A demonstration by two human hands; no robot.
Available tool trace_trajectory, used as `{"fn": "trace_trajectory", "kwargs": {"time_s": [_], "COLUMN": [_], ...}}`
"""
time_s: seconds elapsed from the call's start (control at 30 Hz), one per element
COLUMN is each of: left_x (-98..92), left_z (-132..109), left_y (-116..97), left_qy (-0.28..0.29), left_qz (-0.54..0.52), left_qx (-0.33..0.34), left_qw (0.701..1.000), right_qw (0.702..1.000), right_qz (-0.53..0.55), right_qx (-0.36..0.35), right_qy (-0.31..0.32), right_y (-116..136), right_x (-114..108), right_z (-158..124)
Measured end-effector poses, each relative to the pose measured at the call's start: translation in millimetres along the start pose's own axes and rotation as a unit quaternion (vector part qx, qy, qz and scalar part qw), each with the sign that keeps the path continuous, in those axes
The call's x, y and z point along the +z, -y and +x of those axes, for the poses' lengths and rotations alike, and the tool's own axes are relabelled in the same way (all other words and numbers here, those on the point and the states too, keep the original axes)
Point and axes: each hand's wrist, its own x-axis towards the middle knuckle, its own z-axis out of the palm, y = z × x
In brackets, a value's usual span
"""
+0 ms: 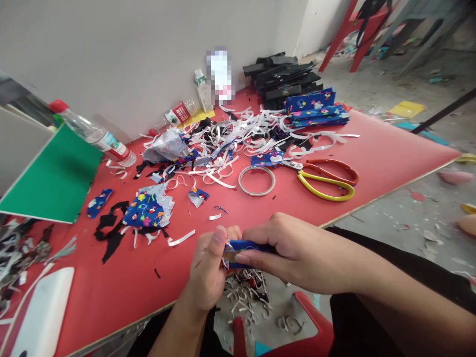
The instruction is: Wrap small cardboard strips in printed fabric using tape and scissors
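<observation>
Both hands meet at the table's front edge around a blue patterned fabric piece with a brown inner face. My left hand is closed on its left end, thumb pointing up. Fingers of my right hand wrap the right part, the thumb pressing on the brown face. Beyond the hands, a tape ring lies flat on the red table. To its right rest scissors with one red and one yellow handle, their blades near a blue patterned scrap.
White strips and scraps are heaped mid-table. Behind are stacked blue pieces, black pieces, a phone and a fallen bottle. At left are a large bottle, a green board and a white object.
</observation>
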Motion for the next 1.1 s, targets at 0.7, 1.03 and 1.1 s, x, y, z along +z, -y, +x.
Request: {"fn": "trace_trajectory", "kwargs": {"time_s": [0.7, 1.03, 1.1], "left_x": [13.0, 1.8, 8.4], "left_z": [-3.0, -0.7, 2.2], "left_y": [5.4, 7.5, 7.2], "left_qy": [-0.118, -0.087, -0.106], "left_qz": [-0.034, 0.207, 0.105], "left_qx": [-0.007, 0.104, 0.083], "left_qw": [0.992, 0.969, 0.985], "right_qw": [0.971, 0.956, 0.947], "right_qz": [0.240, 0.276, 0.307], "right_qx": [0.018, 0.097, 0.083], "right_qy": [0.002, -0.030, -0.032], "right_y": [-3.0, -15.7, -17.2], "right_x": [8.0, 19.9, 24.6], "right_z": [5.4, 5.3, 5.0]}}
